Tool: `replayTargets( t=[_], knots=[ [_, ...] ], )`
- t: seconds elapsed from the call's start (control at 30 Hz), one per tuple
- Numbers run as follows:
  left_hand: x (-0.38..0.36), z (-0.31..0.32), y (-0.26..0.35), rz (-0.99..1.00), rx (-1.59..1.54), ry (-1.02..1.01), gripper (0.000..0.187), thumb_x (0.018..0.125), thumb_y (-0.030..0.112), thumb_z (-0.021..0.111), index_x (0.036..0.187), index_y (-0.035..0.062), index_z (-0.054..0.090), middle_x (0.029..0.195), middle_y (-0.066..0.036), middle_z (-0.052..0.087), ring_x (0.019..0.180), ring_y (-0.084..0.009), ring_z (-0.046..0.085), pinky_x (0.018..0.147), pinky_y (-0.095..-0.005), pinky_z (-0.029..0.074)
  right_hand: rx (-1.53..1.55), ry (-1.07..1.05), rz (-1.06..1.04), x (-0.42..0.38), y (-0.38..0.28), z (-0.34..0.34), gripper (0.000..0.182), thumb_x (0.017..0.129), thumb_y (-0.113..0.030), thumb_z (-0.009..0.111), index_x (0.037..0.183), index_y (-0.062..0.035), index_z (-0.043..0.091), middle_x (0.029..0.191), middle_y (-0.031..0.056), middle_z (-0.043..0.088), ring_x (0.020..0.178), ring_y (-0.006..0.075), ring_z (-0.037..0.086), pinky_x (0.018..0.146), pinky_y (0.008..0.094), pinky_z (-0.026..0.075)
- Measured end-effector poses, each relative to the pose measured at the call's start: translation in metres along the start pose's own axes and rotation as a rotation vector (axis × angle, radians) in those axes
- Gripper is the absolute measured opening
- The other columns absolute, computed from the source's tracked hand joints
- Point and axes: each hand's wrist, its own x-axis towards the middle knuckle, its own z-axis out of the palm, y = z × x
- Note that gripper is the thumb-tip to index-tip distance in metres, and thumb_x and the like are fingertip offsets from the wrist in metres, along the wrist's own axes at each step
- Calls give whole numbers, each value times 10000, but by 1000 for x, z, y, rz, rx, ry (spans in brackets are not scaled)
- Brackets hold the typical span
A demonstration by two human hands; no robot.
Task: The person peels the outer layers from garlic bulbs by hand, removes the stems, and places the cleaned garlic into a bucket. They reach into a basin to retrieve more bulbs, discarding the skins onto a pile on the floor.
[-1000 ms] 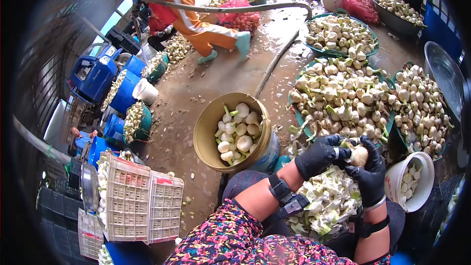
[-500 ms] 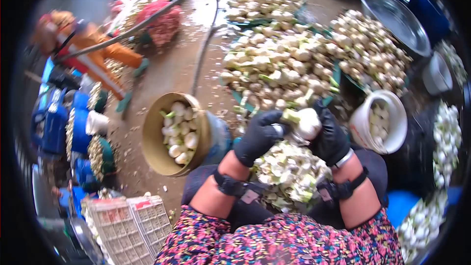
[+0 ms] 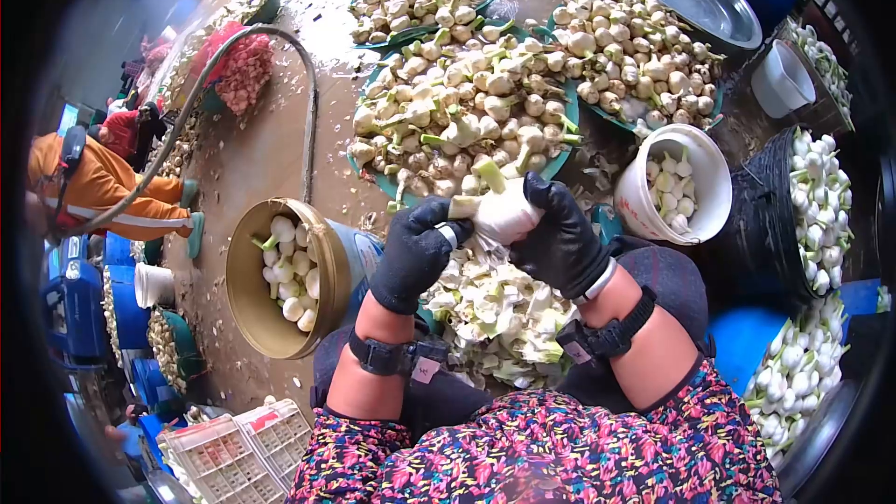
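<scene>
A white garlic bulb point(image 3: 509, 217) with a thick pale-green stem is held up in front of my lap between both hands. My left hand point(image 3: 411, 257), in a black glove with a white band on a finger, is closed at the stem side. On the bulb's other side, my right hand point(image 3: 565, 241), gloved in black too, grips it with the thumb raised along it. Beneath them, a heap of peeled garlic skins point(image 3: 504, 313) lies between my knees. Ahead, a large green-rimmed tray point(image 3: 571, 112) is piled with unpeeled garlic bulbs point(image 3: 457, 112).
At left stands a tan bucket point(image 3: 245, 303) of peeled bulbs; at right, a white bucket point(image 3: 717, 191) holds more. Beyond are a metal basin point(image 3: 737, 23), a black tub point(image 3: 761, 215) and a curving hose point(image 3: 310, 131). A person in orange point(image 3: 112, 182) stands far left.
The view has turned, so most surroundings appear farther left and higher. Both hands still hold the bulb, whose stem end remains toward my left hand.
</scene>
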Motion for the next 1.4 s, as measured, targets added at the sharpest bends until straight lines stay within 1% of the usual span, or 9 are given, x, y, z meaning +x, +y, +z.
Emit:
replayTargets(
  t=[0.2, 0.23, 0.27, 0.47, 0.7, 0.8, 0.93, 1.13, 1.4],
  knots=[
    [-2, 1, 1, 34, -191, 10, 331, 778, 7, 493, 1095, -17, 584, 863, -74, 632, 777, -135, 607, 700, -246, 489, 146, -173, 78, -12, -11, 18, 578, 761, -487, 633, 1104, -41, 500, 940, 72, 582, 824, 188, 583, 757, 300, 471],
    [4, -14, -19, 311, 277, -20, 330, 825, 60, 516, 1144, -20, 547, 849, -66, 631, 755, -129, 605, 652, -234, 490, 93, -156, 84, -13, -13, 17, 588, 754, -490, 642, 1100, -38, 499, 938, 65, 583, 817, 172, 583, 723, 278, 478],
    [-2, -9, -7, 66, -44, 87, 265, 851, 98, 528, 1086, -15, 578, 821, -69, 630, 691, -126, 600, 604, -228, 485, 42, -137, 89, -16, -15, 15, 598, 746, -494, 651, 1096, -34, 499, 936, 58, 584, 810, 156, 583, 688, 255, 485],
    [-10, -13, 22, -99, -295, 110, 266, 796, 94, 555, 1028, -35, 575, 825, -113, 624, 620, -170, 609, 584, -293, 513, -495, -37, 21, -8, -18, -2, 572, 749, -391, 688, 1125, -20, 468, 924, 80, 577, 799, 135, 593, 665, 228, 497],
    [-5, 10, 17, 57, -339, 126, 315, 777, -40, 596, 1089, -5, 576, 1053, -89, 616, 864, -130, 596, 789, -285, 490, -1236, 55, -619, 2, 8, -4, 781, 660, -216, 801, 1262, -19, 346, 1059, 118, 555, 957, 160, 542, 836, 300, 458],
    [-10, 7, 25, 51, -199, 73, 231, 788, -38, 592, 1016, -4, 606, 1015, -81, 629, 860, -127, 597, 761, -279, 498, -617, 86, -271, 6, 5, -4, 651, 753, -163, 718, 1262, -32, 334, 1043, 112, 557, 930, 149, 555, 815, 280, 463],
    [-6, 2, 11, 53, -239, 127, 213, 785, -18, 548, 990, -38, 600, 814, -80, 641, 722, -122, 604, 657, -247, 490, -229, 183, -512, 12, -7, 7, 305, 817, 18, 541, 1114, -33, 495, 902, 23, 589, 797, 96, 552, 746, 240, 465],
    [0, -14, 9, 60, -469, 253, 233, 797, -8, 551, 1024, -49, 586, 945, -128, 625, 742, -174, 614, 673, -295, 515, -1277, -204, 60, -6, 10, -17, 189, 750, -128, 634, 902, -18, 614, 775, 43, 628, 661, 124, 562, 624, 285, 468],
    [1, -15, 6, 24, -635, 301, 245, 825, 21, 525, 1056, -49, 561, 1026, -138, 584, 828, -246, 600, 691, -365, 535, -1381, -151, 302, -8, 3, -11, 256, 631, -210, 680, 795, -19, 632, 697, 123, 628, 632, 218, 598, 626, 335, 477]
  ],
)
